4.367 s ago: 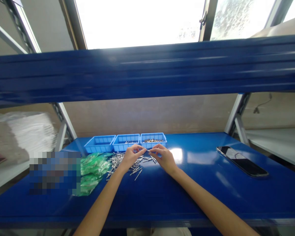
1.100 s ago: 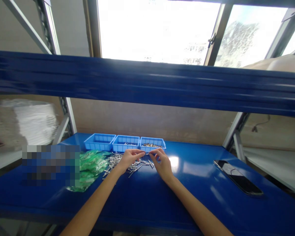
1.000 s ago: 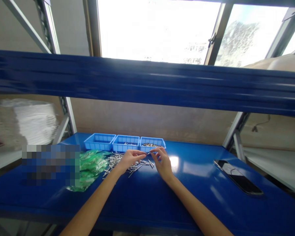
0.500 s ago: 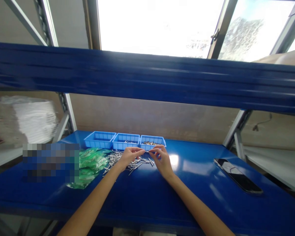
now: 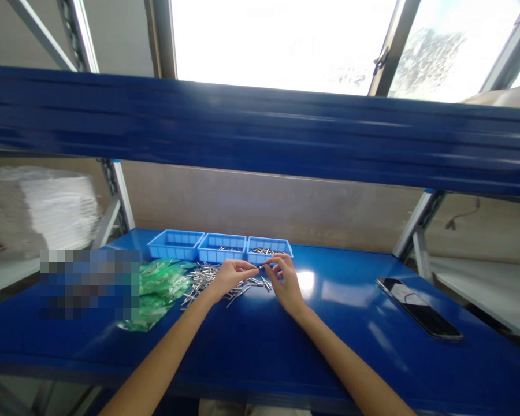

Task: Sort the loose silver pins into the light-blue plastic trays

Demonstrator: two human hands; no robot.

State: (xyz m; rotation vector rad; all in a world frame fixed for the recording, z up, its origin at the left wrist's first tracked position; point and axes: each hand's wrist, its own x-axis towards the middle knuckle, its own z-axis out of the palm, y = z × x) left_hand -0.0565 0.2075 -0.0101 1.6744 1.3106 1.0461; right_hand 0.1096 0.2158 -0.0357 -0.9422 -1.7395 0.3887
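Note:
My left hand (image 5: 230,277) and my right hand (image 5: 285,283) meet above the blue tabletop, thumbs and fingertips pinched. Between them is a thin metal pin (image 5: 261,267), small and partly hidden by the fingertips; both hands appear to grip it. Beneath and left of my left hand spreads a loose pile of silvery metal pins (image 5: 203,276), rivet-like in shape. Just beyond the hands, three light-blue trays stand in a row. The right tray (image 5: 270,241) holds brassy-looking pins, the middle tray (image 5: 222,238) a few silvery ones, and the left tray (image 5: 175,248) shows none.
Green plastic bags (image 5: 158,289) lie left of the pile, beside a blurred-out patch. A black smartphone (image 5: 420,309) rests on the right of the blue table (image 5: 342,358). A thick blue shelf beam (image 5: 260,130) crosses above, with metal uprights at both sides.
The fingertips have shifted slightly around the pin, and it now sits at a different angle between them. The view has tilted a little; trays, pile and phone stay put.

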